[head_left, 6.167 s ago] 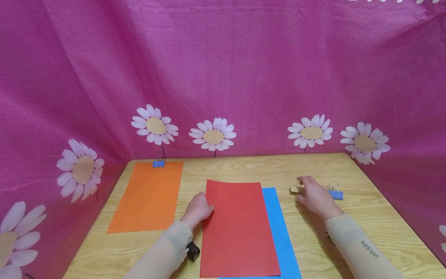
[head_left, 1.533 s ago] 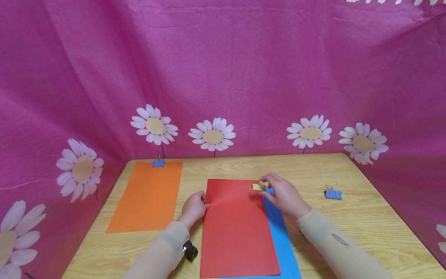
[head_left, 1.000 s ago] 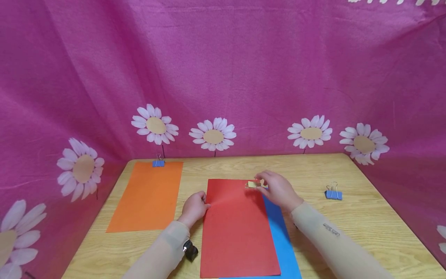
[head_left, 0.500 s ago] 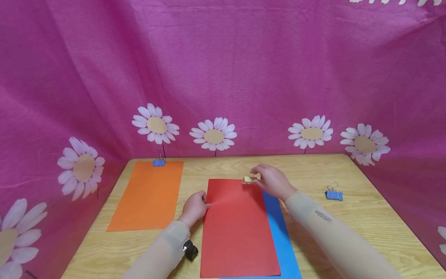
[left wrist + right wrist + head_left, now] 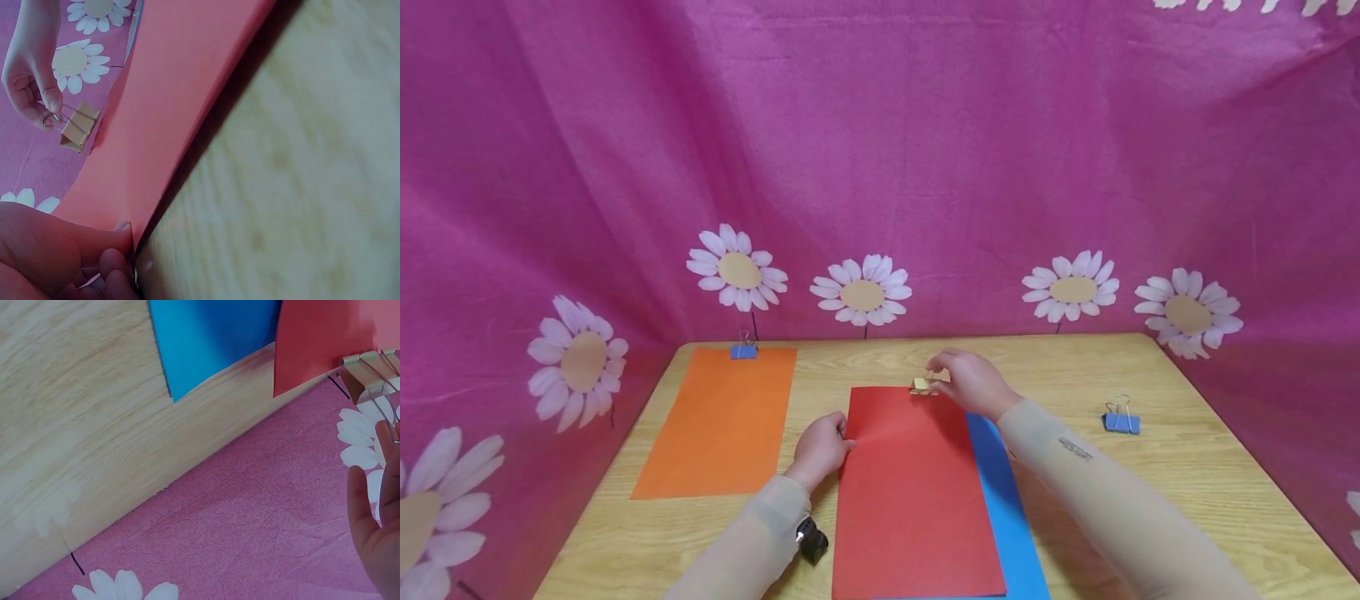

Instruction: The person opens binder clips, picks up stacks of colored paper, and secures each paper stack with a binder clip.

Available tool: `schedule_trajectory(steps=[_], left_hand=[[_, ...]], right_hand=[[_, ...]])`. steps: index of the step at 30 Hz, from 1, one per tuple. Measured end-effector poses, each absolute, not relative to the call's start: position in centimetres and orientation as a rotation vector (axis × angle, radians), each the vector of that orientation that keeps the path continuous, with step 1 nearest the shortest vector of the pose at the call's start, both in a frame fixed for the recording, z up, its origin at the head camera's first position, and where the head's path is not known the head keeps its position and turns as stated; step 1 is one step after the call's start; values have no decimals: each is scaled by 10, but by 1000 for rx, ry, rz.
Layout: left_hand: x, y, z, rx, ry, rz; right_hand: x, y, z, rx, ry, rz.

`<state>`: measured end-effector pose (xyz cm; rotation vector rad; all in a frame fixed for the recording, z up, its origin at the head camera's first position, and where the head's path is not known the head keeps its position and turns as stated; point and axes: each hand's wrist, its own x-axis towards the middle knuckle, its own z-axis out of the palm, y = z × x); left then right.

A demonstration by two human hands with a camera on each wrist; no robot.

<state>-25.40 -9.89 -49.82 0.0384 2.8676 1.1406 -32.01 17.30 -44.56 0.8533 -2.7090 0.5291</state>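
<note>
In the head view my left hand [image 5: 820,448] pinches the left edge of the red paper [image 5: 917,492]. The left wrist view shows the thumb on top and fingers curled beneath that edge, which is lifted off the table. My right hand [image 5: 973,383] holds a yellow-gold binder clip [image 5: 921,385] by its wire handles at the far edge of the red paper. Seen from the right wrist, the lips of the clip [image 5: 374,374] lie over the paper's edge; whether they bite on it I cannot tell. A blue paper [image 5: 1009,508] lies partly under the red one.
An orange paper [image 5: 718,425] lies at the left with a blue binder clip [image 5: 743,352] on its far edge. Another blue binder clip [image 5: 1122,422] stands on the wooden table [image 5: 1187,500] at the right. Behind the table hangs a pink cloth [image 5: 925,167] with daisies.
My right hand has picked up the yellow-gold clip at the right and carried it left to the red paper's far edge. The left hand has stayed at the left edge.
</note>
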Motion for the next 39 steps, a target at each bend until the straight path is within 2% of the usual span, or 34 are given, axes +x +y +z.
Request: schedule_trajectory(steps=[39], left_hand=[[-255,-99,-500,75,2902,1105]], right_hand=[[-340,165,-447,958,-2777,523]])
